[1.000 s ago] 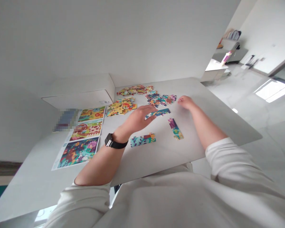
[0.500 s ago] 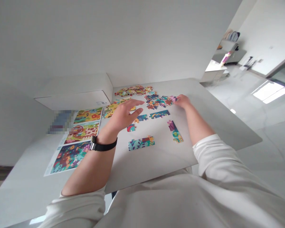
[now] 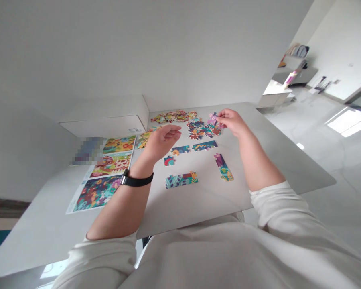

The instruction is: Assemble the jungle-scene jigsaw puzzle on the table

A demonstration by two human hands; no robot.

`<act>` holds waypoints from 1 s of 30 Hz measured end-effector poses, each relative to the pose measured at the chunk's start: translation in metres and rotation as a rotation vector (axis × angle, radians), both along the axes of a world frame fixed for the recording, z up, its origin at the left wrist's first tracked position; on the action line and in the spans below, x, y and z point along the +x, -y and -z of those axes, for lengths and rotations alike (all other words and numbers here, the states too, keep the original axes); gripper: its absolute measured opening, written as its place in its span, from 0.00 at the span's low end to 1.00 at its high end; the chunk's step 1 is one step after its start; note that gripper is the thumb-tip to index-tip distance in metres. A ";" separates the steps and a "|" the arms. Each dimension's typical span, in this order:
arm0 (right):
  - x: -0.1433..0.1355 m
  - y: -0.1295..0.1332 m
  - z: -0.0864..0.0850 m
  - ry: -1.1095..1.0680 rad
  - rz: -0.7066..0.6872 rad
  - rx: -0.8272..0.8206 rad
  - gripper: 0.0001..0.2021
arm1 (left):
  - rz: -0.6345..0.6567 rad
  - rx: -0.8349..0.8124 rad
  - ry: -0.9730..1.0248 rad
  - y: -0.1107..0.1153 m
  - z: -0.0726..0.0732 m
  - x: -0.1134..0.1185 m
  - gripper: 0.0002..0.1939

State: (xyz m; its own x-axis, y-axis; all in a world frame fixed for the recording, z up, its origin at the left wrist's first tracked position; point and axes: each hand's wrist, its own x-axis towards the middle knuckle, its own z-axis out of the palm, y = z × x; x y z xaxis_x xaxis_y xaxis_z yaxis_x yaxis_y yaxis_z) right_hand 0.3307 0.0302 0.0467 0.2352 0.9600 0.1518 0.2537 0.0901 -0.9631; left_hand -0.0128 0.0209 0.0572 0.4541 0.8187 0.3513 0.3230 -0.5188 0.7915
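Between the fingertips of my right hand (image 3: 231,121) is a purple puzzle piece (image 3: 212,119), raised over the right end of a heap of dark blue and brown pieces (image 3: 198,129). My left hand (image 3: 163,140) hovers left of that heap, its fingers curled loosely with gaps and nothing visible in them. Below the heap lie joined strips: a blue one (image 3: 204,145), a shorter one with orange (image 3: 181,150), a purple and green upright one (image 3: 224,167), and a leafy teal one (image 3: 182,180). A small red and teal piece (image 3: 169,161) lies beneath the short strip.
Yellow pieces (image 3: 143,140) lie partly behind my left hand, with another colourful heap (image 3: 174,116) at the back. A printed picture sheet (image 3: 75,200) and a white box (image 3: 108,123) are on the left. The grey table (image 3: 289,160) meets a wall behind.
My right hand has lifted the purple piece up from the heap's right end. The fingers of my left hand have curled inward. The view has shifted slightly.
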 end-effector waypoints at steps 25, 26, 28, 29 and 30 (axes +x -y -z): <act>-0.077 0.023 0.007 0.198 -0.548 -0.063 0.12 | -0.042 -0.127 -0.180 0.010 0.007 0.017 0.16; -0.077 0.022 0.007 0.202 -0.551 -0.062 0.12 | -0.041 -0.132 -0.178 0.010 0.007 0.017 0.16; -0.077 0.023 0.007 0.210 -0.557 -0.056 0.13 | -0.036 -0.145 -0.171 0.010 0.008 0.017 0.16; -0.077 0.023 0.007 0.213 -0.563 -0.053 0.13 | -0.034 -0.153 -0.169 0.010 0.008 0.018 0.15; -0.077 0.023 0.007 0.215 -0.571 -0.052 0.13 | -0.033 -0.160 -0.169 0.010 0.009 0.018 0.15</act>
State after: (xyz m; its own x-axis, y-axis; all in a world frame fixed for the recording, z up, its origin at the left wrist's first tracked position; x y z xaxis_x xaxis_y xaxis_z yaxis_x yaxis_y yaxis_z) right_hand 0.2541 0.0073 0.0399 -0.3491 0.9329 0.0887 0.3684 0.2237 -0.9023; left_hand 0.0051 0.0109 0.0483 0.4670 0.8735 0.1372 0.4725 -0.3777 0.7963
